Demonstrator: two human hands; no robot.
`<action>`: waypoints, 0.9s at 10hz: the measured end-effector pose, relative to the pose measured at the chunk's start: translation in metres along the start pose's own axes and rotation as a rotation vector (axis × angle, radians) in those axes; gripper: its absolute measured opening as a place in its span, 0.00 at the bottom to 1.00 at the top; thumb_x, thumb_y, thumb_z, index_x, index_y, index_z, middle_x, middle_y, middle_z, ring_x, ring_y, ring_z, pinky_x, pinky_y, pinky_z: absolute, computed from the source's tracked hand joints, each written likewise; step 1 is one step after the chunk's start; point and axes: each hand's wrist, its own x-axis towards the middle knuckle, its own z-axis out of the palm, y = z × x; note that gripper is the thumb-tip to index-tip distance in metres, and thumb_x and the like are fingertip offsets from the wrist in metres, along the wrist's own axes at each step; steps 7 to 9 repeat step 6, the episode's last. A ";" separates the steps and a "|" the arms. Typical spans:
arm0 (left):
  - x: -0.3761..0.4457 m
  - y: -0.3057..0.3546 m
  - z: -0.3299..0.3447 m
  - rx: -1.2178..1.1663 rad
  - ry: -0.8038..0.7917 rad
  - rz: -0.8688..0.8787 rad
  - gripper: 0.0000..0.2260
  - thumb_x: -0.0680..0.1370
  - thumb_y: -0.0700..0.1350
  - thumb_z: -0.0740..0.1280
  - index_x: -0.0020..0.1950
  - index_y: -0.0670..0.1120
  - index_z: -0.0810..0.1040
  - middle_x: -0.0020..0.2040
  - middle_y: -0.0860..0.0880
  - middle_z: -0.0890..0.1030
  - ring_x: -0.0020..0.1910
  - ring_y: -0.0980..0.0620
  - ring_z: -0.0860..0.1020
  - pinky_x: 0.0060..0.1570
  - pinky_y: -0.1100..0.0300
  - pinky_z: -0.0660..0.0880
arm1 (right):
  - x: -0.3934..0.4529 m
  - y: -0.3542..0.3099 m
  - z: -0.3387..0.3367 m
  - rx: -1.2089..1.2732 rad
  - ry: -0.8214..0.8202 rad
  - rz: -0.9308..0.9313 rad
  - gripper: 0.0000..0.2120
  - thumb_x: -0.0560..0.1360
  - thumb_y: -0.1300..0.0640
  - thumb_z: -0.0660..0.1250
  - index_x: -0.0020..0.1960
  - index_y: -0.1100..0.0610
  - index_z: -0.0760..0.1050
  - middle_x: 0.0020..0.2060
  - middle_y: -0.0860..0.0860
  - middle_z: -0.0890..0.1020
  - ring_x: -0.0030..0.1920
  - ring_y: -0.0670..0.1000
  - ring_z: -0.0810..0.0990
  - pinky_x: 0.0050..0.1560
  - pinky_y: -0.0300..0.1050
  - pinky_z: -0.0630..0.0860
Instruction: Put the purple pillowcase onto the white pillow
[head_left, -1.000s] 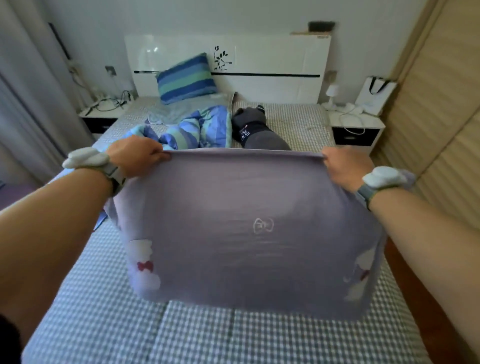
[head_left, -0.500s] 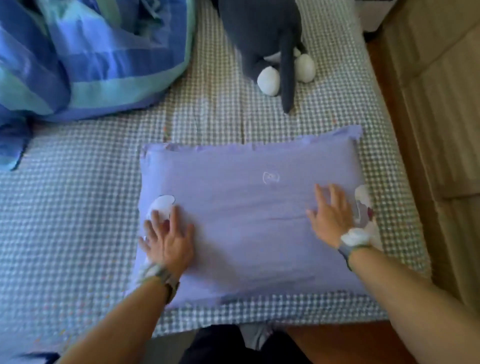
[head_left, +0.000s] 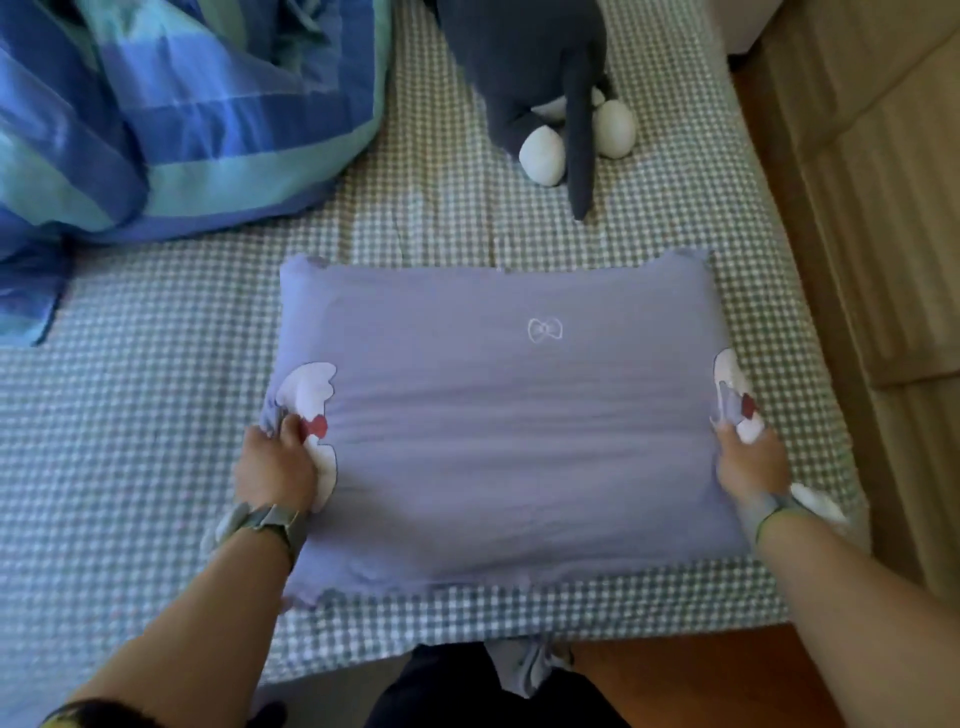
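The purple pillowcase (head_left: 498, 415), printed with a small white bow and white-and-red figures at both sides, lies plump and flat on the checked bed sheet (head_left: 156, 441). The white pillow is hidden inside it. My left hand (head_left: 278, 467) pinches the fabric at the left edge. On the opposite side my right hand (head_left: 748, 462) grips the right edge. Both wrists wear grey bands.
A blue and teal striped duvet (head_left: 171, 114) is bunched at the far left. A dark grey plush toy (head_left: 545, 78) with white feet lies beyond the pillow. The bed's near edge borders brown floor (head_left: 675, 675), and a wooden wardrobe (head_left: 872, 182) stands at right.
One second ago I held the pillow up by its top edge. It then lay on the bed under my flat palms. Now both hands have slid outward and gripped its side edges.
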 end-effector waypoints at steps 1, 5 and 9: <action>0.003 0.005 0.005 0.230 0.086 0.030 0.21 0.80 0.57 0.58 0.69 0.47 0.67 0.68 0.36 0.67 0.66 0.33 0.67 0.66 0.39 0.64 | -0.016 -0.016 0.003 -0.460 -0.051 -0.010 0.24 0.75 0.57 0.65 0.69 0.64 0.68 0.66 0.65 0.72 0.65 0.66 0.71 0.63 0.60 0.70; -0.015 0.001 0.070 0.811 -0.273 0.564 0.30 0.79 0.66 0.49 0.78 0.65 0.41 0.81 0.53 0.40 0.79 0.41 0.39 0.71 0.30 0.44 | -0.037 -0.009 0.053 -0.928 -0.312 -0.260 0.34 0.80 0.41 0.53 0.80 0.48 0.43 0.79 0.59 0.45 0.78 0.65 0.47 0.75 0.64 0.52; -0.019 0.004 0.056 0.813 -0.347 0.580 0.22 0.77 0.57 0.54 0.72 0.64 0.61 0.77 0.48 0.60 0.75 0.38 0.60 0.70 0.39 0.56 | -0.069 -0.027 0.052 -0.949 -0.557 -0.322 0.28 0.80 0.53 0.58 0.78 0.57 0.58 0.76 0.62 0.61 0.74 0.63 0.62 0.73 0.58 0.62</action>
